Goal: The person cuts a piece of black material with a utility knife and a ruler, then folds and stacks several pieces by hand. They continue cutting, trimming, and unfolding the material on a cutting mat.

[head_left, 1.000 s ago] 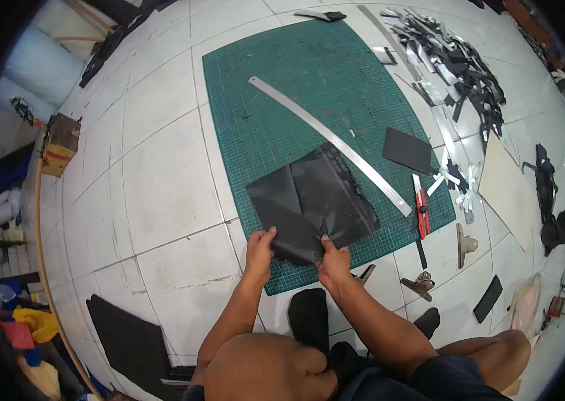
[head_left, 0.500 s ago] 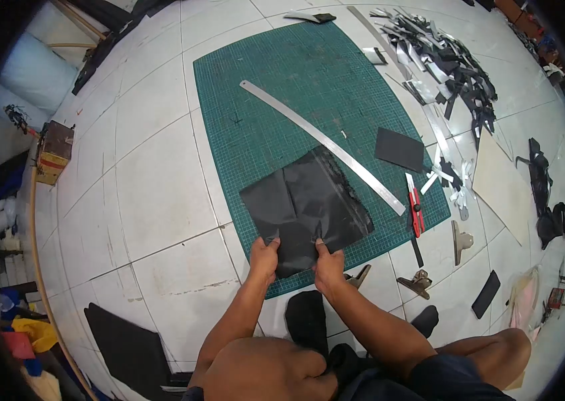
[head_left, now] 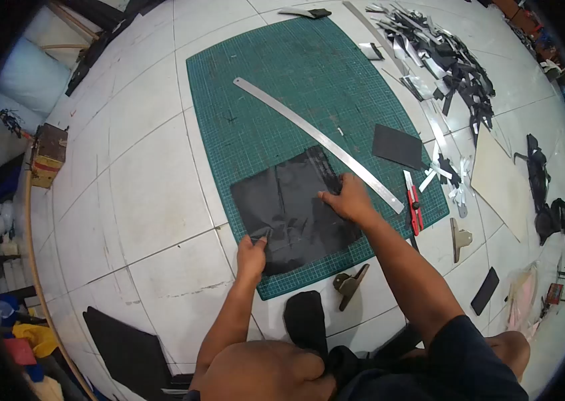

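A black sheet of fabric-like material [head_left: 279, 207], creased and rough along its right edge, lies on the green cutting mat [head_left: 296, 67]. My left hand [head_left: 252, 259] pinches its lower left edge, thumb on top. At its right edge, my right hand [head_left: 350, 199] grips the sheet, thumb on top and the other fingers partly hidden. A steel ruler [head_left: 316, 137] lies slantwise across the mat, just beyond my right hand. To the right of that hand rest a red utility knife [head_left: 414, 204] and a small black rectangular piece [head_left: 397, 146].
Black and silver scraps [head_left: 446, 67] are heaped at the upper right, beside a beige board [head_left: 503, 184]. Metal clips lie near the mat, one bulldog clip [head_left: 349, 286] before my foot [head_left: 306, 319]. Black sheets [head_left: 129, 347] lie at lower left.
My right hand has moved from the sheet's near edge up to its right edge. My left hand stays on the lower left, slightly lower, and the sheet has shifted slightly left.
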The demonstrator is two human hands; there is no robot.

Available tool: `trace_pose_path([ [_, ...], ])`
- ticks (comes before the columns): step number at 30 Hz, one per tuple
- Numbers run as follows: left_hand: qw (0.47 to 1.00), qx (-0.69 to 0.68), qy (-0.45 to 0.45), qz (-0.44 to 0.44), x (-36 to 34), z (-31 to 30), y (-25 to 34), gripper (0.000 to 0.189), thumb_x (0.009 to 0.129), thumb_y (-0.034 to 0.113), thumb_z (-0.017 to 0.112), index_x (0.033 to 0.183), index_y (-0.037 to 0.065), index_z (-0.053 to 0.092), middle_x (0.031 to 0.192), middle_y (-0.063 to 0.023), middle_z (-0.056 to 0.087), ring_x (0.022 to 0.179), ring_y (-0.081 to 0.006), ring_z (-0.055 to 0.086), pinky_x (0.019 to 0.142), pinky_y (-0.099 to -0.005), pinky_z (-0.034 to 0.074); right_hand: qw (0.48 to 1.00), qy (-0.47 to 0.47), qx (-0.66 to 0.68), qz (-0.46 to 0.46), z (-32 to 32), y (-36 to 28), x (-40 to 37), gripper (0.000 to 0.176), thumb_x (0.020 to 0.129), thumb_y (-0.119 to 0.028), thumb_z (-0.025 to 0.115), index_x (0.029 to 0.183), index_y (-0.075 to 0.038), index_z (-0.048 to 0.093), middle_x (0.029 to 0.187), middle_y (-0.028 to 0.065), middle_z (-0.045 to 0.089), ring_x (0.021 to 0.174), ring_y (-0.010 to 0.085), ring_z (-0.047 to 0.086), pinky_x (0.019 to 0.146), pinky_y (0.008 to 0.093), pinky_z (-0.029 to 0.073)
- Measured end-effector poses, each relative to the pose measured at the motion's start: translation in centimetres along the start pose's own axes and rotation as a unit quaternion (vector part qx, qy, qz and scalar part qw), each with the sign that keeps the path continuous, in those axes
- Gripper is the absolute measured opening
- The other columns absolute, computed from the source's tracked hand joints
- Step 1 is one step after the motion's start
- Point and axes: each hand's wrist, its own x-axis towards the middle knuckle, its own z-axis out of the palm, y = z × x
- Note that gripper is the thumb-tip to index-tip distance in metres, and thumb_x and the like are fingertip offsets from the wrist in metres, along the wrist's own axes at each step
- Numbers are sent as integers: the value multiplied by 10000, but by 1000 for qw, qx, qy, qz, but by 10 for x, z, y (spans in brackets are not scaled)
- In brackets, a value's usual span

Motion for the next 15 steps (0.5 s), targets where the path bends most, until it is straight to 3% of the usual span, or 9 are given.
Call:
trace_pose_path([
  [1, 1000, -2, 14, -7, -1, 1, -1, 318, 980, 73, 560, 1278, -39, 567, 1258, -157, 657, 1117, -255, 624, 1000, -348, 458, 999, -21, -20, 21, 5, -6, 6, 663, 819, -336, 818, 1259, 67, 531, 1327, 289, 505, 1244, 408, 536, 1025, 471, 474],
  [3, 999, -12, 44, -23, -5, 4, -1, 325, 963, 106, 602, 1253, -40, 599, 1199, -160, 682, 1079, -254, 640, 967, -339, 467, 998, -24, -25, 50, 17, -12, 15, 689, 797, -320, 834, 1274, 68, 523, 1288, 287, 544, 1217, 418, 563, 1010, 471, 488],
  [4, 1000, 4, 12, 5, 2, 0, -10, 319, 990, 57, 538, 1297, -24, 555, 1283, -148, 650, 1128, -252, 626, 1014, -346, 457, 997, -28, -29, 65, 23, -14, 17, 703, 786, -312, 842, 1282, 68, 519, 1268, 285, 563, 1204, 423, 576, 1003, 471, 495],
  [7, 1000, -31, 0, 0, 1, 0, -13, 322, 988, 60, 541, 1299, -25, 553, 1273, -143, 655, 1111, -248, 634, 1011, -346, 461, 995, -50, 20, 82, 28, -8, 23, 708, 772, -298, 829, 1294, 68, 520, 1236, 282, 616, 1157, 421, 622, 978, 468, 511],
  [10, 1000, -9, 19, 4, 2, 1, -14, 301, 995, 78, 549, 1276, -28, 554, 1253, -145, 662, 1089, -239, 639, 991, -348, 471, 994, -54, 69, 63, 30, -4, 24, 670, 773, -295, 793, 1272, 80, 549, 1187, 280, 663, 1123, 413, 654, 963, 452, 521],
  [13, 999, 42, 22, 3, -5, 0, -7, 295, 1000, 95, 557, 1269, -25, 555, 1246, -155, 663, 1087, -247, 639, 985, -348, 469, 975, -173, 117, 81, 15, -6, 24, 606, 796, -279, 738, 1258, 80, 578, 1177, 278, 677, 1135, 412, 651, 973, 440, 511],
  [15, 996, 81, 29, 27, -4, -1, -6, 292, 1004, 108, 561, 1263, -25, 558, 1238, -162, 665, 1087, -254, 639, 985, -348, 466, 984, -142, 102, 17, 21, 0, 22, 549, 833, -265, 712, 1253, 68, 592, 1161, 274, 686, 1131, 420, 652, 971, 443, 507],
])
